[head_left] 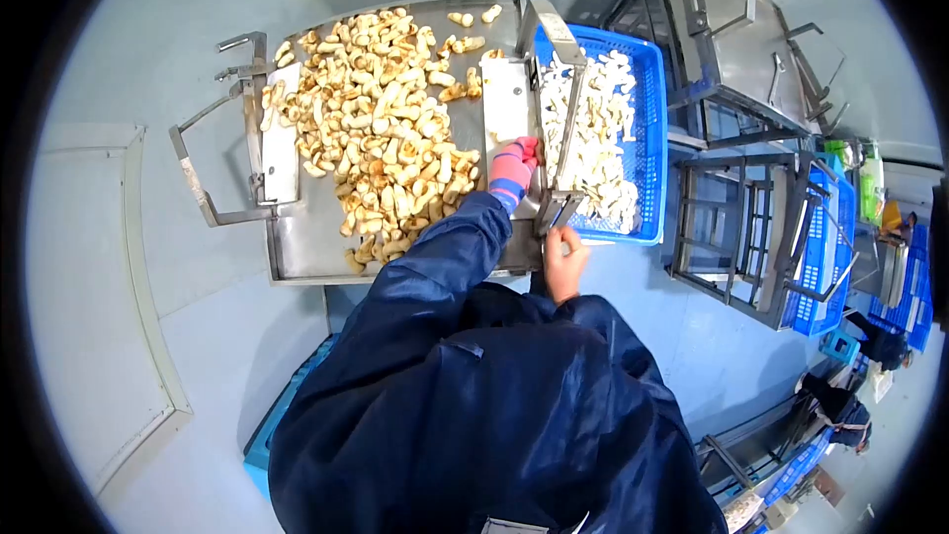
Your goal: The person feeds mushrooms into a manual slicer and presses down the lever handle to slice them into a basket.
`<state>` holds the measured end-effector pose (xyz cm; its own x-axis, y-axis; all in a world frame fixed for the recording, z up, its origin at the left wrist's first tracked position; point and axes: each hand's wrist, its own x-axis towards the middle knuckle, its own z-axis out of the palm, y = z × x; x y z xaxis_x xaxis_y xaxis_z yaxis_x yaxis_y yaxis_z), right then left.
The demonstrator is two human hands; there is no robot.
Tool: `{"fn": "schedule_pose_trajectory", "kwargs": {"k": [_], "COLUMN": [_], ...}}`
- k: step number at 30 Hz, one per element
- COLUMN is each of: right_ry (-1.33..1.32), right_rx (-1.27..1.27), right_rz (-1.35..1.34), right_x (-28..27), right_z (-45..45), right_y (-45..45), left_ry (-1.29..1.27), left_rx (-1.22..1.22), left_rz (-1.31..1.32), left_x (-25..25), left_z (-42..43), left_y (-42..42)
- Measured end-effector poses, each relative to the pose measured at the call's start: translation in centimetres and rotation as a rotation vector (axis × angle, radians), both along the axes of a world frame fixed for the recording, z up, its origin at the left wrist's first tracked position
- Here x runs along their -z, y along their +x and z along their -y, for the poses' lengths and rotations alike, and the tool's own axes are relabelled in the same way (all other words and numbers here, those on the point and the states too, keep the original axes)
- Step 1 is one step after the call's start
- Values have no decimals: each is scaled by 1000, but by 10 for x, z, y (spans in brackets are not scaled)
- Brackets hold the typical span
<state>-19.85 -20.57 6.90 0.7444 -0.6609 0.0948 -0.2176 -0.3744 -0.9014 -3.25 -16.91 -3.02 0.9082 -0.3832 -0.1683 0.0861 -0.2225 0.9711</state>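
My left hand (512,170), in a pink and blue striped glove, is closed at the lower end of a white board (508,104), beside a metal cutting frame. Whatever its fingers hold is hidden. My bare right hand (564,264) is closed at the near end of the metal lever (560,210) of that frame. Left of my gloved hand, a heap of stubby cream-and-brown mushrooms (386,129) covers much of a steel tray table (306,249). To the right, pale cut pieces (603,138) lie in a blue plastic crate (650,119), partly under the frame.
A second metal frame with a white board (281,143) is fixed at the table's left edge. Steel stands (736,40) occupy the right side, with another blue crate (828,247) beyond. A person (838,407) in dark clothing is at the far lower right.
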Motion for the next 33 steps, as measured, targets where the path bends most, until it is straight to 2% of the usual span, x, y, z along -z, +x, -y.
{"fn": "schedule_pose_trajectory", "kwargs": {"k": [2, 4, 5, 6, 8, 10, 15, 18, 20, 22, 25, 26, 27, 28, 29, 30, 31, 32, 33], "right_ry": [2, -52, 92, 165, 15, 35, 49, 37, 28, 28, 11, 26, 36, 40, 41, 15, 21, 31, 34], "right_rx": [5, 37, 18, 12, -1, -15, -21, -20, 3, 11, -9, -12, -4, 17, -2, -8, 1, 1, 6], "right_rz": [-18, -34, -46, -91, -23, -38, -74, -84, -69, -72, -72, -71, -67, -59, -45, -40, -55, -70, -81], "right_x": [10, -10, -34, -39, -19, 5, 14, 11, 6, 5, 6, 4, 0, -2, -3, -7, -13, -17, -15], "right_z": [1, 0, 2, 4, 2, 2, 1, 1, 1, 0, 3, 1, 0, 0, 1, 2, 2, 1, 1], "right_y": [-3, 3, 11, 13, 7, 0, -6, -6, -4, -2, -3, -3, -3, -1, -1, 0, 0, 1, 0], "left_ry": [29, 67, -128, -55, 107, 55, -15, 171, -115, -303, -307, 23, 338, 826, 1158, 815, 975, 903, 922], "left_rx": [-1, -18, -36, 10, 43, 45, -24, -72, -193, -230, 10, -21, -13, -16, 143, -74, 172, 204, 237], "left_rz": [36, 93, -14, 35, 97, 47, -60, -5, -436, -504, -274, 105, 292, 955, 781, 769, 525, 725, 752], "left_x": [7, 15, 16, 22, 14, 9, -3, -11, -18, -27, -51, -57, -35, -30, 42, -1, -37, -12, -7], "left_z": [1, 2, 3, 3, 2, 2, -3, 6, 13, 14, 7, 0, -14, -28, -36, -53, -62, -76, -80], "left_y": [2, 0, -1, 2, 2, 6, 1, -1, 4, 9, 34, 48, 76, 96, 148, 139, 147, 161, 166]}}
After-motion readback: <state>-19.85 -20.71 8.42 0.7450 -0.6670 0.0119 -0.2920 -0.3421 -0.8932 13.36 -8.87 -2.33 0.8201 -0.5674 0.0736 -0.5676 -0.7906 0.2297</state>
